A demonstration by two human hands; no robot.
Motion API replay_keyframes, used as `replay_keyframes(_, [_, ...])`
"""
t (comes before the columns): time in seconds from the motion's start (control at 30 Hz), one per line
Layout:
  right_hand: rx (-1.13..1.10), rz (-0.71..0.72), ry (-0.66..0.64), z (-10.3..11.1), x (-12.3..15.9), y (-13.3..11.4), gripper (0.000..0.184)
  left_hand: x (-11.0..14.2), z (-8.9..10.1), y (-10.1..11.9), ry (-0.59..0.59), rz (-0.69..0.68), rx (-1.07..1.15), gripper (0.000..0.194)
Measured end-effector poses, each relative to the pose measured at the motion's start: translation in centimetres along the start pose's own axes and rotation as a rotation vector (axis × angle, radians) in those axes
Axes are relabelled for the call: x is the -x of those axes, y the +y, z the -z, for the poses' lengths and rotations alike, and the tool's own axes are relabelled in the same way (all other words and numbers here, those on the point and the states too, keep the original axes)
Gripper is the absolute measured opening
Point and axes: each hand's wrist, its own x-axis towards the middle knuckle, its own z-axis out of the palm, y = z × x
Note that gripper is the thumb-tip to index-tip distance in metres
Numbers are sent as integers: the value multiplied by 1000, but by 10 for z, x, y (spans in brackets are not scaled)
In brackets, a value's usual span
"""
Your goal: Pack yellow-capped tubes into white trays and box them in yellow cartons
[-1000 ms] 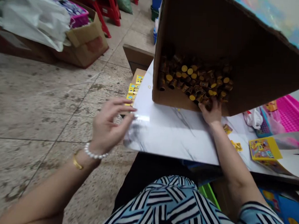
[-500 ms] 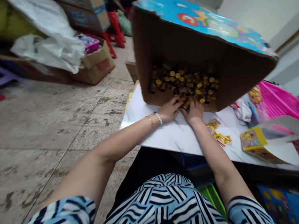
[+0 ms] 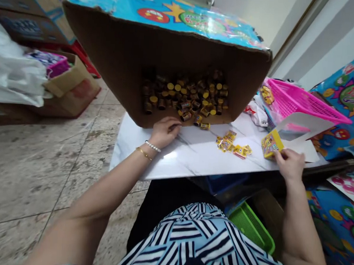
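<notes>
Over on the white marble-look surface (image 3: 190,159), I've got a big brown cardboard carton with a blue printed outside (image 3: 169,57) tipped up, open side facing me. It's packed with small bronze cylinders with yellow ends (image 3: 185,94), most lying on their sides with their long axes running back into the carton.

My left grip (image 3: 165,132) is the nearer one to them. It's palm down at the carton's lower lip with the fingers loosely curled, and I can't tell if anything's tucked under them. A couple of loose bronze cylinders (image 3: 205,126) sit just to its right by the lip, lying roughly crossways.

My right grip (image 3: 288,165) is well off to the right, with its fingers on the lower edge of a yellow printed card box (image 3: 270,143). They're touching it, but I can't tell if it's really clenched. Small yellow foil packets (image 3: 232,145) lie in a loose bunch between my two grips. Beyond the box sits a pink plastic mesh basket (image 3: 303,101), and a green plastic basket (image 3: 250,227) sits down below the surface.
</notes>
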Motion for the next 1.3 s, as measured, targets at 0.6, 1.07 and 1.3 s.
replay_keyframes(0.6, [-982, 801, -483, -24, 43, -303, 4, 154, 164, 147, 276, -18, -55, 91])
replay_keyframes(1.07, [-1122, 569, -716, -46, 49, -245, 15, 221, 87, 97, 370, 7, -63, 69])
replay_keyframes(1.3, [-1051, 713, -820, -42, 0, -222, 15, 191, 106, 96, 225, -244, -200, 82])
